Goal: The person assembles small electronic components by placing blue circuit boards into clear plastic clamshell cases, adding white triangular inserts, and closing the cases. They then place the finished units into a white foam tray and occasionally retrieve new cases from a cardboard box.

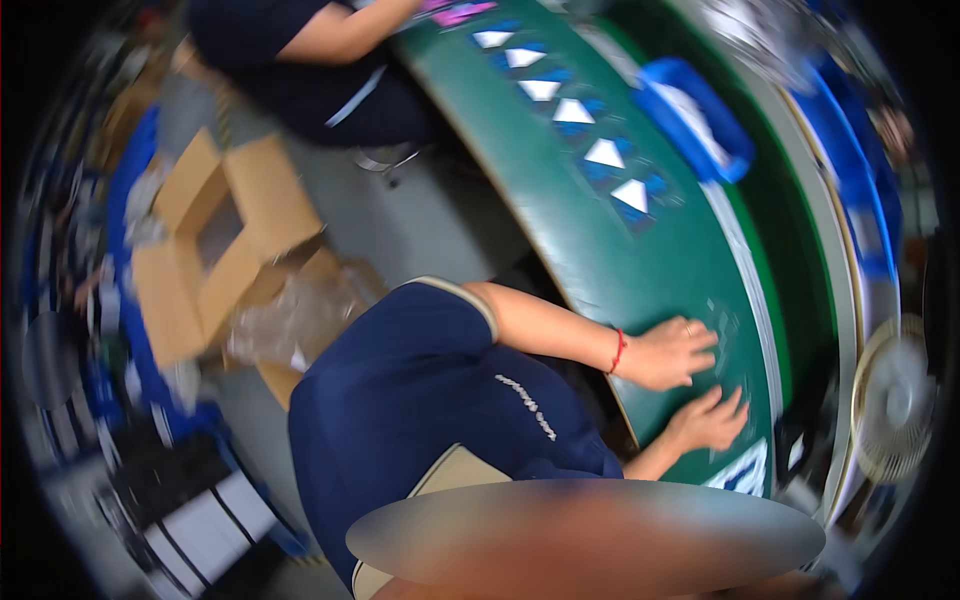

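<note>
My left hand (672,354), with a red bracelet on its wrist, reaches over the green worktable (590,250). Its fingers are spread and slightly bent, palm down, near a faint piece of clear plastic (722,322). Closer to my body, my right hand (710,422) is also over the tabletop, fingers apart. Neither hand visibly holds anything; motion blur hides whether the fingertips touch the plastic. Beside my right hand lies a blue-and-white printed sheet or pack (742,470), partly hidden at the lower edge.
Along the table run several white pieces (573,110) on blue-and-clear packs. A blue bin (695,120) stands beside the green strip. A co-worker's arm (345,32) is at the far end. An open cardboard box (225,235) sits left; a fan (893,400) stands right.
</note>
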A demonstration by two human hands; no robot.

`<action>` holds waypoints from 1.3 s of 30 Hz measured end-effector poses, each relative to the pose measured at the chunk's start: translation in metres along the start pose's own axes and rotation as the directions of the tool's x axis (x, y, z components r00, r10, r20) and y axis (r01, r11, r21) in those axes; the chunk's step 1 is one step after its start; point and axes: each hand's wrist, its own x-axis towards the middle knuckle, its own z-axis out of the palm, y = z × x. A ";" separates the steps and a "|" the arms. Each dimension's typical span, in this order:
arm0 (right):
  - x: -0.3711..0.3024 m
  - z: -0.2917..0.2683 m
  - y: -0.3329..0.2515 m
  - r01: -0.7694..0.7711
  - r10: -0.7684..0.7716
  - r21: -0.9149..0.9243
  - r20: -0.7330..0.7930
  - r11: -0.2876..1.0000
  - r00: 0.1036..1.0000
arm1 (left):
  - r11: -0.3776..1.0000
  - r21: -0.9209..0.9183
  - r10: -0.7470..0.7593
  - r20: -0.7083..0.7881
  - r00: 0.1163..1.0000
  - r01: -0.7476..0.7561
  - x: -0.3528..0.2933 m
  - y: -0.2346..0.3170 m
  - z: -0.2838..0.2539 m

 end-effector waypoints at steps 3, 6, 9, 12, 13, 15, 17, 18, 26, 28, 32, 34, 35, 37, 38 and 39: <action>-0.001 -0.004 -0.033 0.151 -0.159 0.177 0.033 0.972 0.987 | 0.984 -0.102 0.125 -0.206 0.971 -0.148 -0.042 -0.009 -0.035; -0.002 -0.005 -0.081 0.388 -0.416 0.373 -0.008 0.843 0.909 | 0.995 0.046 0.096 -0.409 0.907 -0.085 -0.112 -0.025 -0.077; 0.002 -0.011 -0.138 0.506 -0.562 0.510 -0.052 0.696 0.825 | 0.933 0.208 -0.168 -0.471 0.866 0.294 -0.200 -0.038 -0.116; 0.006 -0.015 -0.189 0.574 -0.673 0.624 -0.100 0.531 0.732 | 0.655 0.378 -0.389 -0.574 0.720 0.655 -0.302 -0.035 -0.143; 0.007 -0.017 -0.205 0.585 -0.699 0.647 -0.111 0.488 0.706 | 0.555 0.347 -0.425 -0.663 0.616 0.756 -0.338 -0.034 -0.149; 0.006 -0.019 -0.229 0.602 -0.742 0.680 -0.126 0.418 0.659 | 0.304 0.327 -0.418 -0.798 0.434 0.895 -0.405 -0.027 -0.169; 0.003 -0.025 -0.242 0.609 -0.782 0.662 -0.056 0.437 0.621 | 0.040 0.359 -0.340 -0.873 0.350 0.933 -0.458 -0.012 -0.199; 0.001 -0.028 -0.244 0.605 -0.784 0.642 -0.008 0.471 0.620 | -0.053 0.384 -0.300 -0.886 0.352 0.922 -0.481 -0.010 -0.220; 0.011 -0.046 -0.255 0.524 -0.795 0.757 -0.009 0.390 0.606 | -0.296 -0.392 -0.710 -0.519 -0.475 0.871 -0.732 -0.048 -0.240; 0.010 -0.044 -0.254 0.469 -0.768 0.768 0.047 0.436 0.638 | -0.352 -0.334 -0.729 -0.488 -0.480 0.875 -0.740 -0.058 -0.246; 0.010 -0.044 -0.246 0.446 -0.741 0.761 0.067 0.470 0.668 | -0.460 -0.257 -0.704 -0.478 -0.526 0.850 -0.717 -0.102 -0.256; 0.007 -0.045 -0.242 0.444 -0.746 0.748 0.102 0.493 0.658 | -0.496 -0.255 -0.678 -0.484 -0.553 0.830 -0.700 -0.112 -0.256; 0.008 -0.044 -0.241 0.440 -0.741 0.742 0.114 0.506 0.661 | -0.502 -0.265 -0.667 -0.487 -0.563 0.823 -0.690 -0.120 -0.253; 0.007 -0.045 -0.229 0.411 -0.723 0.727 0.170 0.551 0.669 | -0.515 -0.248 -0.671 -0.479 -0.566 0.821 -0.668 -0.140 -0.248; 0.005 -0.043 -0.225 0.414 -0.715 0.714 0.172 0.564 0.677 | -0.519 -0.247 -0.668 -0.481 -0.568 0.818 -0.659 -0.145 -0.244; 0.004 -0.040 -0.248 0.430 -0.754 0.760 0.119 0.487 0.645 | -0.553 -0.317 -0.589 -0.504 -0.631 0.770 -0.661 -0.105 -0.250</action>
